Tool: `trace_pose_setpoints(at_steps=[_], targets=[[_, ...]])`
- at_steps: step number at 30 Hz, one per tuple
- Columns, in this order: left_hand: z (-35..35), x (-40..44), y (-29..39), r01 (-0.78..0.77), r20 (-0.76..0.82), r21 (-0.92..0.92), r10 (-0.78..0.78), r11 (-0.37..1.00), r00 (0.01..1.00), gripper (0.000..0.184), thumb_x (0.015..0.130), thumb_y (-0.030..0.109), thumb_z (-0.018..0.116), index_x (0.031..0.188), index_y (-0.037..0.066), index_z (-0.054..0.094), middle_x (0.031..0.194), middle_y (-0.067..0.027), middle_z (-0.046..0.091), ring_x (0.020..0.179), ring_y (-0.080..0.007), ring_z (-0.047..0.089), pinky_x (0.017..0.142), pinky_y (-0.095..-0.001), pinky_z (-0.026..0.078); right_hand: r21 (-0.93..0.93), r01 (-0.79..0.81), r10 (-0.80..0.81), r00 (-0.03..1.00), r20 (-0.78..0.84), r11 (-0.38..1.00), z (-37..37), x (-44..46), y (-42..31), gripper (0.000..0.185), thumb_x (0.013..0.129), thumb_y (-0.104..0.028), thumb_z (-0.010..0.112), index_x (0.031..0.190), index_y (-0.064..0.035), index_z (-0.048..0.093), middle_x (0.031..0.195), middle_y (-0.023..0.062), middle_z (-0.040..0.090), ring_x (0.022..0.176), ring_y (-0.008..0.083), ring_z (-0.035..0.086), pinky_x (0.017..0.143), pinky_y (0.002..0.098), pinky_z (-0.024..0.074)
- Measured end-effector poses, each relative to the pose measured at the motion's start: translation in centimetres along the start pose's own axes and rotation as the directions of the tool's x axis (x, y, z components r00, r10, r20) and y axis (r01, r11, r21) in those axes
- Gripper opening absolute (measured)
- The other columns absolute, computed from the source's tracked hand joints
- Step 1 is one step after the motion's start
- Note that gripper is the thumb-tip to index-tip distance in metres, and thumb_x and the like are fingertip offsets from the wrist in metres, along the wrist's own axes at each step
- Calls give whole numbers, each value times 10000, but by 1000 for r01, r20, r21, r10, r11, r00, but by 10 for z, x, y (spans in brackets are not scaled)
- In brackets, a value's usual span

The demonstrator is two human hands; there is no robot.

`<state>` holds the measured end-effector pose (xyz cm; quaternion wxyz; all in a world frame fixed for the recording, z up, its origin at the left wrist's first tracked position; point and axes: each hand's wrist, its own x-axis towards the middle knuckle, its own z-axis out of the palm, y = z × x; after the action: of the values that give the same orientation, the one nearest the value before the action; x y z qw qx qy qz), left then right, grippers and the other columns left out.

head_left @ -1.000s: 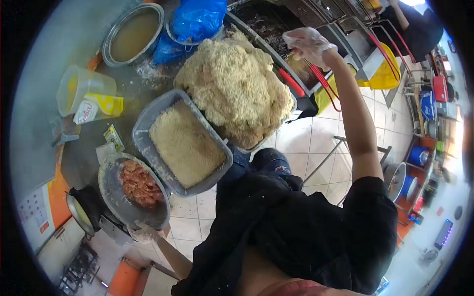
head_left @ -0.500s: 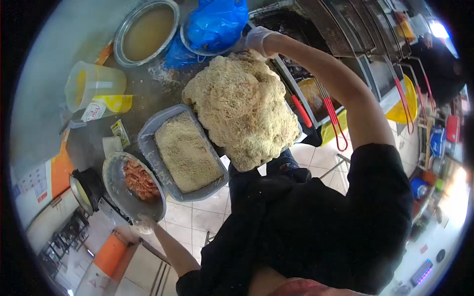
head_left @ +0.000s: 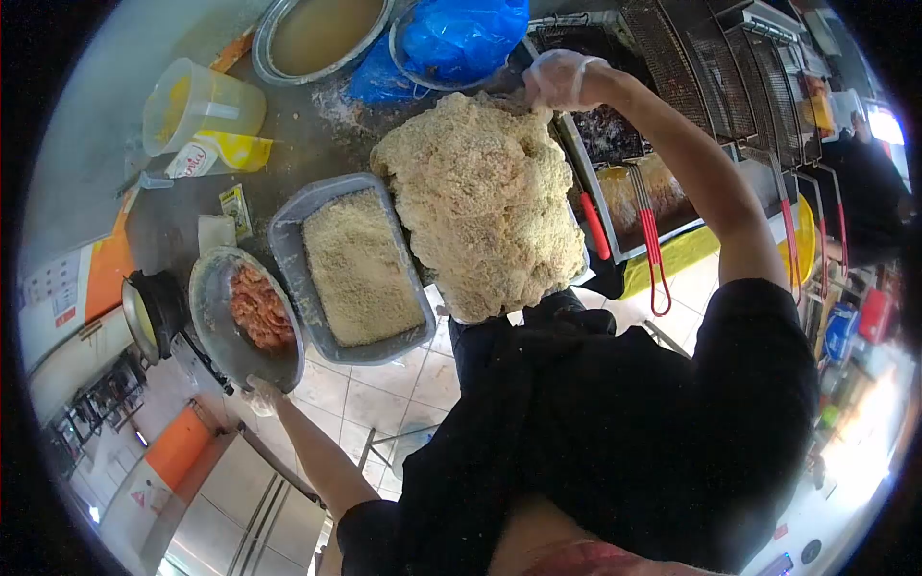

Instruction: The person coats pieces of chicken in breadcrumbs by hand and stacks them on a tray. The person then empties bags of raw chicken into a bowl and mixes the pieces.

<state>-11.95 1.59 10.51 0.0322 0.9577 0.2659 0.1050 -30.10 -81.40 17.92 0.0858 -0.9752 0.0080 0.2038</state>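
My left hand [head_left: 264,396], in a clear glove, is closed on the near rim of a grey oval bowl [head_left: 213,317]. Strips of raw meat [head_left: 260,309] lie inside it. Beside the bowl stands a grey rectangular tub [head_left: 344,357] filled with pale breadcrumbs [head_left: 360,269]. To its right rises a large heap of crumb-coated pieces [head_left: 485,211], which mostly hides whatever it rests on. My gloved right hand [head_left: 559,81] is at the far right corner of this heap with its fingers curled. What those fingers grip there is hidden.
Fryers with wire baskets and red handles [head_left: 653,254] stand to the right. Behind the heap are a blue plastic bag [head_left: 466,38] and a metal basin of cloudy liquid [head_left: 322,38]. A plastic jug [head_left: 226,104] stands at the left. Another person [head_left: 860,192] is at the far right.
My view has turned slightly, so the bowl and tub appear higher and the far items sit further right. Both hands keep their places at the bowl and the heap.
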Motion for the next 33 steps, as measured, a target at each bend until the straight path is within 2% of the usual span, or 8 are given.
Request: trace_pose_setpoints(at_steps=[10, 13, 17, 21, 25, 29, 31, 33], targets=[[-16, -19, 20, -16, -40, -61, 13, 998, 999, 683, 841, 546, 495, 1218, -23, 535, 1042, -211, 658, 917, -382, 645, 820, -462, 489, 494, -151, 264, 950, -168, 856, -47, -63, -7, 201, 774, -149, 667, 959, -82, 629, 836, 40, 596, 755, 152, 559, 692, 283, 464], [15, 5, -5, 29, -73, -13, -30, 1000, 997, 656, 836, 526, 518, 1220, -6, 543, 1044, -207, 659, 936, -384, 640, 823, -468, 488, 588, 161, 143, 889, -436, 793, -65, -81, -9, 221, 777, -125, 732, 966, -67, 633, 886, 8, 619, 792, 105, 567, 727, 240, 473], [44, 21, -29, 15, -85, -125, -26, 992, 996, 615, 838, 508, 542, 1210, 19, 561, 1092, -194, 647, 945, -385, 635, 830, -475, 480, 310, 213, -2, 826, -564, 926, -74, -80, -21, 346, 708, -182, 787, 1015, -75, 667, 933, 67, 664, 818, 154, 626, 740, 296, 531], [18, -5, -6, -75, -212, -112, 50, 991, 976, 596, 843, 496, 548, 1204, 23, 569, 1129, -182, 630, 970, -368, 627, 870, -480, 452, 614, 133, 333, 741, -583, 778, -98, -89, -99, 414, 725, -109, 759, 1111, -41, 627, 1066, 113, 645, 860, 196, 639, 795, 316, 568], [17, -3, -5, -47, -208, -199, 4, 979, 978, 597, 834, 491, 563, 1203, 22, 571, 1118, -171, 631, 999, -355, 612, 875, -489, 441, 902, 413, 579, 770, -269, -130, -97, -89, -154, 332, 828, -84, 652, 1110, 1, 499, 1155, 185, 554, 848, 289, 640, 660, 350, 620], [19, -3, -8, -34, -203, -104, 12, 994, 979, 608, 819, 488, 572, 1222, 32, 572, 1172, -175, 619, 1052, -357, 589, 930, -443, 433, 786, 500, 709, 696, -116, -363, -56, -86, -189, 362, 820, -170, 699, 1090, -23, 507, 1081, 120, 572, 861, 236, 642, 683, 385, 588], [16, -5, -7, -57, -214, -127, 29, 990, 976, 597, 816, 478, 578, 1214, 33, 579, 1161, -175, 626, 1038, -359, 594, 930, -438, 432, 908, 416, 612, 704, -361, 56, 31, -78, -163, 355, 841, -171, 672, 1090, 32, 519, 1004, 176, 604, 812, 274, 639, 668, 336, 552], [13, -6, -5, 0, -107, -267, -30, 964, 994, 574, 816, 466, 575, 1198, 38, 592, 1130, -175, 643, 1014, -357, 604, 919, -432, 437, 922, -128, 727, 658, -198, 367, 19, -82, -181, 343, 799, -230, 734, 987, 29, 611, 897, 150, 654, 788, 231, 641, 634, 311, 516]])
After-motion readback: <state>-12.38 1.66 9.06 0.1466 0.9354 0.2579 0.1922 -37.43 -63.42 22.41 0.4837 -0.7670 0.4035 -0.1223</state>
